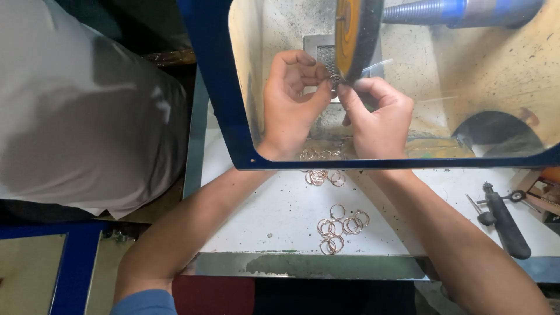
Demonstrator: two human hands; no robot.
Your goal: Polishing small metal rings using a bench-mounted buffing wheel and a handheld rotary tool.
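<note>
Behind the clear shield [466, 87], your left hand [289, 99] and right hand [379, 114] both pinch one small ring [336, 81] in their fingers against the yellow wheel [350, 35]. Loose rings [338, 226] lie on the tabletop [280, 216] below.

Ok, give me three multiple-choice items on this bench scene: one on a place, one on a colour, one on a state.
1. Where do the loose rings lie?
A. on the white bench top
B. in a tray
C. on the floor

2. What colour is the frame around the clear guard?
A. red
B. blue
C. green

3. How do the left hand and right hand stand?
A. flat on the bench
B. pinching a small ring at the wheel
C. holding the black-handled tool

Answers: 1 A, the rings lie scattered on the bench; 2 B, the frame is blue; 3 B, both hands' fingertips meet at the wheel's edge.
</note>
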